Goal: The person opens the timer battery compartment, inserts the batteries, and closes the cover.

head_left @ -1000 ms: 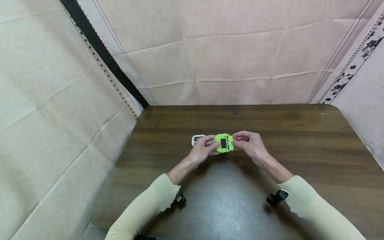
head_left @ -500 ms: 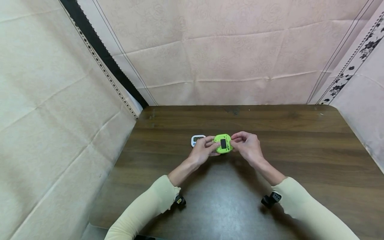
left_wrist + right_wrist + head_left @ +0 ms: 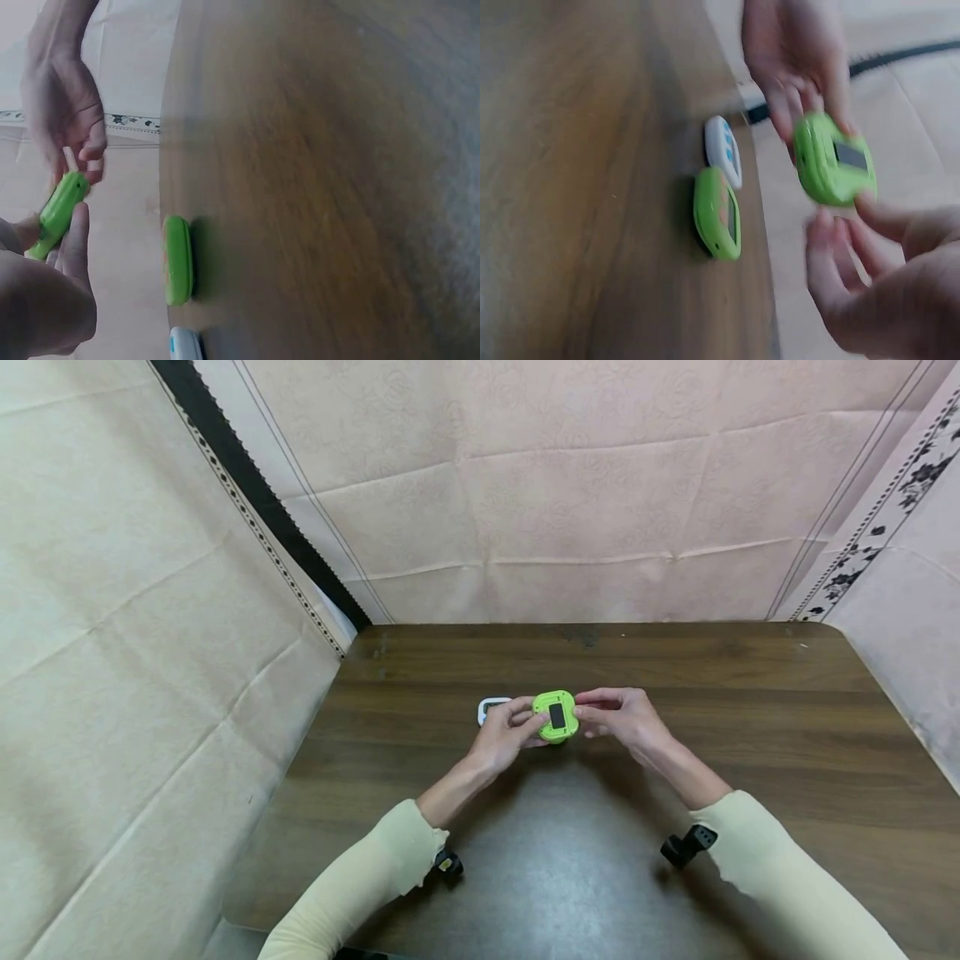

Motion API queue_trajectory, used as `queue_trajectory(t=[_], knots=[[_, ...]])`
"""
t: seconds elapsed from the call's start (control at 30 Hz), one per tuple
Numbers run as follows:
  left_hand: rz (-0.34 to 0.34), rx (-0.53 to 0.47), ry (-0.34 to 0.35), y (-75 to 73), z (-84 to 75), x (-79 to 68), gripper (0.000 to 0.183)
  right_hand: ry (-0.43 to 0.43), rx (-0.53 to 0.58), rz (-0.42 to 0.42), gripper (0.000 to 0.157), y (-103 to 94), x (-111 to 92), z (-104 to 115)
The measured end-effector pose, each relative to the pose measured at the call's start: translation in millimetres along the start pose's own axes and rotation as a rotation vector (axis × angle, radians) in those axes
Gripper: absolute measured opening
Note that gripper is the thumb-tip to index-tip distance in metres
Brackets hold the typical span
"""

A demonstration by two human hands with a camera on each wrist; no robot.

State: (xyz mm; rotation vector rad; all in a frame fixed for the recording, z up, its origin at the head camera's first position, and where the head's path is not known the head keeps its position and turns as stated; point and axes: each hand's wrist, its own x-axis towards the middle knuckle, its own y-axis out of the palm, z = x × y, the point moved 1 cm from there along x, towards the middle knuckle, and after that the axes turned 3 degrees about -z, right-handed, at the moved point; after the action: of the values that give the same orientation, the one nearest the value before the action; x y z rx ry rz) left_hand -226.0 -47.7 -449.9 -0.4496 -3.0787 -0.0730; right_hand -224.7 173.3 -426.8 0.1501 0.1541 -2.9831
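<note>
My left hand [image 3: 504, 733] holds a green digital timer [image 3: 556, 717] above the table, thumb on the face that bears a dark rectangle. My right hand [image 3: 622, 718] is at the timer's right edge, thumb and fingertips on it. In the right wrist view the held timer [image 3: 832, 161] is tilted between both hands and blurred. A thin pale piece [image 3: 70, 159] shows at its end in the left wrist view; what it is cannot be told. A second green timer [image 3: 717, 214] stands on the table beside a white timer [image 3: 721, 150] with blue buttons.
The brown wooden table [image 3: 420, 777] spreads under both arms. The white timer [image 3: 491, 703] lies just beyond my left hand, partly covered by it. Pale cloth [image 3: 570, 510] hangs behind the table's far edge and along both sides.
The held green timer has shifted slightly left and away from me, its dark rectangle still up. My right hand moved left to its edge, then drew back slightly.
</note>
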Motion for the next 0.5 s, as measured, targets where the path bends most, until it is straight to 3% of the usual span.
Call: queue_trajectory(t=[0.13,0.23,0.4,0.5], knots=[[0.050,0.014,-0.008,-2.8,-3.1,-1.0,0.033,0.137,0.117,0.150,0.046,-12.4,6,-4],[0.087,0.025,-0.025,-3.5,-4.4,-1.4,0.034,0.161,0.165,0.185,0.040,-16.5,7,-7],[0.160,0.018,-0.012,-2.0,-3.8,-0.1,0.039,0.013,0.182,0.219,0.020,-12.1,5,-13],[0.212,0.001,0.022,-0.1,-0.9,1.9,0.044,-0.127,0.143,0.258,0.021,-4.8,4,-17]])
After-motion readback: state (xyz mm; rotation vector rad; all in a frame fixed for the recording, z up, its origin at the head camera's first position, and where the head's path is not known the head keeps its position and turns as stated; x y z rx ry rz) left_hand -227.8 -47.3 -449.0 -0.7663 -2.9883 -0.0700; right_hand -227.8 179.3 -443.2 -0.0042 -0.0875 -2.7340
